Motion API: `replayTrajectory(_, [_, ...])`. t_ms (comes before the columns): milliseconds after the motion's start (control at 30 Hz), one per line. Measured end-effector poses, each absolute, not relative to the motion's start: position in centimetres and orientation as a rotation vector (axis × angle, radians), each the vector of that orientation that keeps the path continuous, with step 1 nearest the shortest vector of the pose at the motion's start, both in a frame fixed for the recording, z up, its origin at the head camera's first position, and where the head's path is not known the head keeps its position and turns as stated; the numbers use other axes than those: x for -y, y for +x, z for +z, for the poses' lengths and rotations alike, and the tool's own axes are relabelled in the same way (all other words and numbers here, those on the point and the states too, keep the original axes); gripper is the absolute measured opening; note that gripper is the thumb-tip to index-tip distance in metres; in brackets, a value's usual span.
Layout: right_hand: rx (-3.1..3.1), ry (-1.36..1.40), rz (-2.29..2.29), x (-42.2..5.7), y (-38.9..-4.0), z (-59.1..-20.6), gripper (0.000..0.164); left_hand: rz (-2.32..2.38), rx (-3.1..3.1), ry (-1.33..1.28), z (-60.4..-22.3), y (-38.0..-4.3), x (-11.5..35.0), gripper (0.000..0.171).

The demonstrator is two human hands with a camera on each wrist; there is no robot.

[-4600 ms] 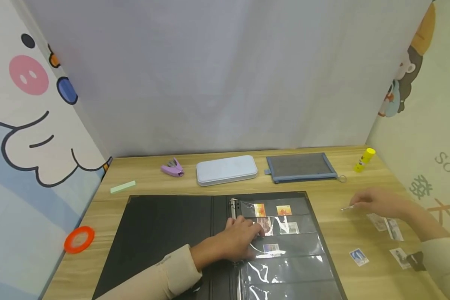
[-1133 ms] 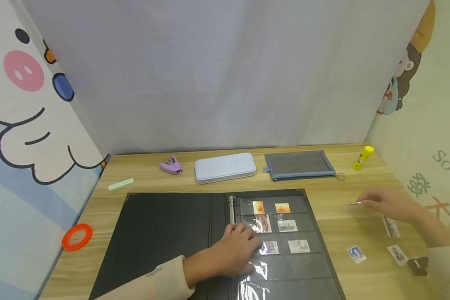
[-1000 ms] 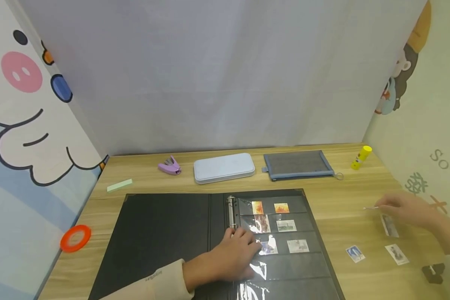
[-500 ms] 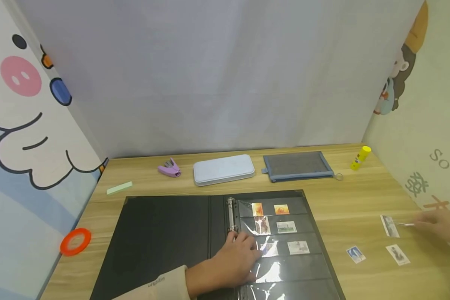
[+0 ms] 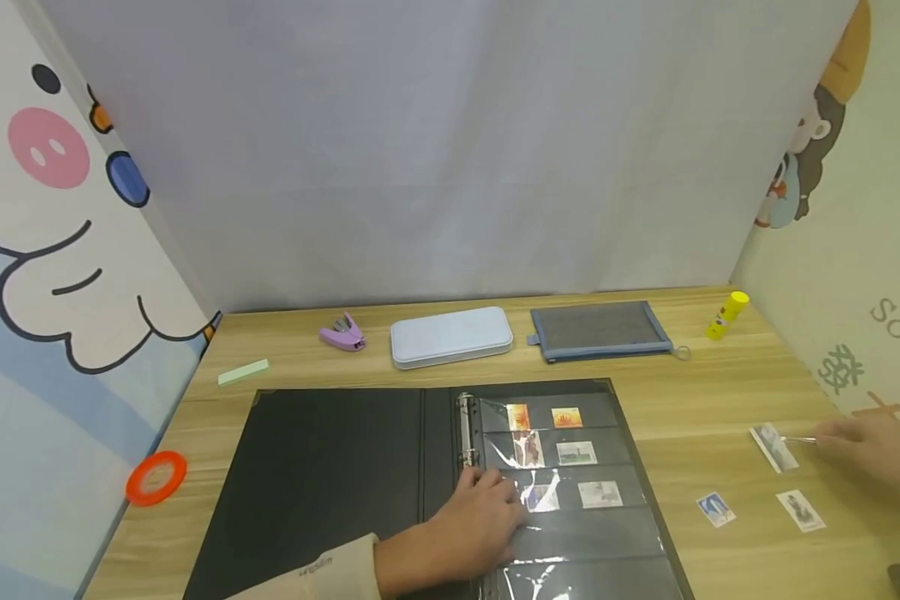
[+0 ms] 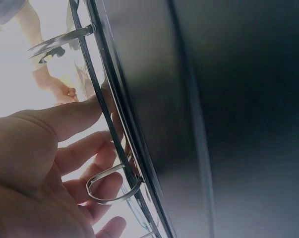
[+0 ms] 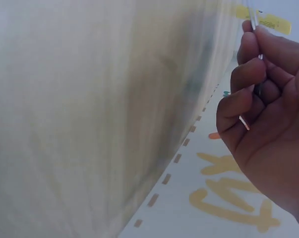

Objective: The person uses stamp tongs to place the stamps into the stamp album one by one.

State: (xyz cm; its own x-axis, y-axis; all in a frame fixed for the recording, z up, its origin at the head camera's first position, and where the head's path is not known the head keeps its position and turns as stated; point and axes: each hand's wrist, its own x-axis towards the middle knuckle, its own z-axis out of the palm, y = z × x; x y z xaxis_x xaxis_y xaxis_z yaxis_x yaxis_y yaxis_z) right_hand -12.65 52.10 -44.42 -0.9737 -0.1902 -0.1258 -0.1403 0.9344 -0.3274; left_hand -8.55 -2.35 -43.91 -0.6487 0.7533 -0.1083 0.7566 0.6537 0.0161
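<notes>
An open black stamp album (image 5: 330,467) lies on the table, clear pocket strips on its right page. Several stamps, among them a pale one (image 5: 600,494) in the third row, sit in the upper pockets. My left hand (image 5: 472,525) rests on that page beside the metal rings (image 6: 114,186), fingers loosely bent. At the right, my right hand (image 5: 873,450) pinches tweezers (image 5: 801,440), also seen in the right wrist view (image 7: 253,17). Their tips touch a grey stamp (image 5: 772,450) on the table; whether they grip it I cannot tell. A blue stamp (image 5: 716,509) and another grey stamp (image 5: 801,510) lie nearby.
Along the back are a purple stapler-like tool (image 5: 342,334), a light-blue case (image 5: 452,337), a grey zip pouch (image 5: 602,331) and a yellow glue stick (image 5: 727,315). At left lie a pale green strip (image 5: 243,372) and an orange ring (image 5: 156,478).
A second stamp has appeared in the third row since the oldest frame. My right hand moved right with the tweezers to the grey stamp, which has shifted slightly left. The left hand stays on the page.
</notes>
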Motion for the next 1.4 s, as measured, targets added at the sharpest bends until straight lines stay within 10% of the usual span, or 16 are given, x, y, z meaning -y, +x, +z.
replayTrajectory(700, [-2.825, -0.565, -0.726, -37.7, -16.2, -39.8, 0.009, 0.196, -2.729, 1.111, -44.0, -9.3, 2.0, 0.034])
replayTrajectory(1400, [-2.397, -1.130, -0.768, -24.0, -17.6, -42.9, 0.009, 0.226, -2.713, 1.124, -43.8, -9.4, 2.2, 0.046])
